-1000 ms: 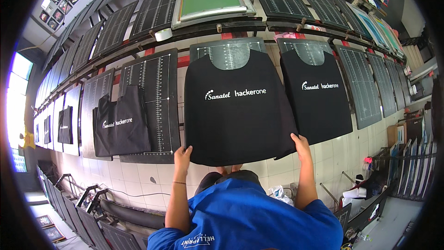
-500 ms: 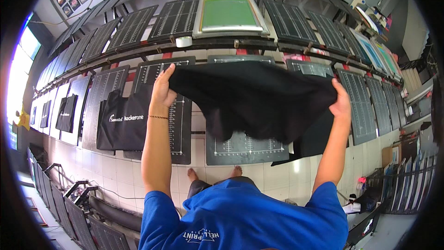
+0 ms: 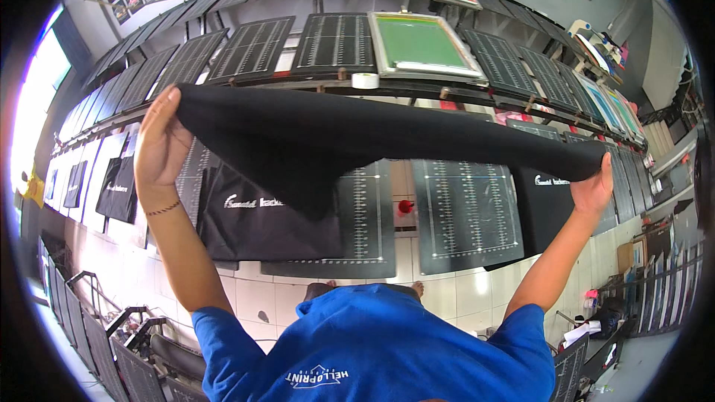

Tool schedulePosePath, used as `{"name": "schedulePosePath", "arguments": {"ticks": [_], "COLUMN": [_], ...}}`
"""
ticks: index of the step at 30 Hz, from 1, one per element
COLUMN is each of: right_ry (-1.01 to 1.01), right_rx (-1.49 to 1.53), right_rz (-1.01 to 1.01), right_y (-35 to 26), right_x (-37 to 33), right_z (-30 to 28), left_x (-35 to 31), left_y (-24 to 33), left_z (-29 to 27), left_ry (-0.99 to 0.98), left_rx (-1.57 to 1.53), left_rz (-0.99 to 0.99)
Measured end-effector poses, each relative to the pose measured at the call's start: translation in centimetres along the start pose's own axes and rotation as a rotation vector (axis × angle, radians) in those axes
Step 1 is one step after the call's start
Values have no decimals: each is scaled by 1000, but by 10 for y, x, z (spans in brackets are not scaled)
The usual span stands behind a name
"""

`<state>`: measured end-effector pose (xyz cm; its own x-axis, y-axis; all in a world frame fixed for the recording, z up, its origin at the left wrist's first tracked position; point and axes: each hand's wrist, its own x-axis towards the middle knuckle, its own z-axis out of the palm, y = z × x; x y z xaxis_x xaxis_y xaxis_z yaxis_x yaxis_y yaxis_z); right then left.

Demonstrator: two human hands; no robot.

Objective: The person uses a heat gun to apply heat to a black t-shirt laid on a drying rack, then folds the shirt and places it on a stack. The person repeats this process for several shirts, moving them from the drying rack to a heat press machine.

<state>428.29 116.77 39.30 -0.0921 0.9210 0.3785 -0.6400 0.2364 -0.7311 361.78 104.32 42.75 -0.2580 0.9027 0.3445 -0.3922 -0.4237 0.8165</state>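
Note:
A black cloth [image 3: 387, 123] is stretched in the air between my two hands, above the printing boards. My left hand [image 3: 164, 145] pinches its upper left corner between thumb and fingers. Lower, at the right end, my right hand [image 3: 593, 182] grips the other corner. The middle of the cloth sags, and a loose fold hangs down on the left. Below that fold lies a black fabric piece with white print [image 3: 272, 216] on a board. Another black printed piece [image 3: 547, 212] rests on a board at the right, partly hidden by the cloth and my right arm.
Black boards with white ruled marks [image 3: 473, 216] stand in rows on racks. A screen frame with green mesh [image 3: 421, 41] sits on the row behind, near a white tape roll [image 3: 365, 80]. A small red object [image 3: 404, 207] shows between two boards. Tiled floor [image 3: 454, 298] lies underneath.
My hands have moved wider apart, the left one outward and up, the right one outward and down. The cloth has gone from a bunched drape to a taut, slanting span. The view has shifted left.

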Motion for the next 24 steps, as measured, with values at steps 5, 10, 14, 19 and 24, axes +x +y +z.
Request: {"name": "schedulePosePath", "arguments": {"ticks": [5,10,14,19,24], "right_ry": [245,160,124,36,101], "right_rx": [-316,-458,-327,-359,-788], "right_rz": [22,235,414,278,81], "right_y": [52,158,253,237,222], "right_x": [11,44,77,87,27], "right_z": [100,147,150,210,248], "left_x": [10,35,71,102,31], "left_y": [63,38,-6,51,104], "left_z": [-63,-160,-318,-277,-278], "left_ry": [100,434,488,470,366], "left_rx": [73,357,359,559,796], "left_rz": [38,35,30,176,247]}}
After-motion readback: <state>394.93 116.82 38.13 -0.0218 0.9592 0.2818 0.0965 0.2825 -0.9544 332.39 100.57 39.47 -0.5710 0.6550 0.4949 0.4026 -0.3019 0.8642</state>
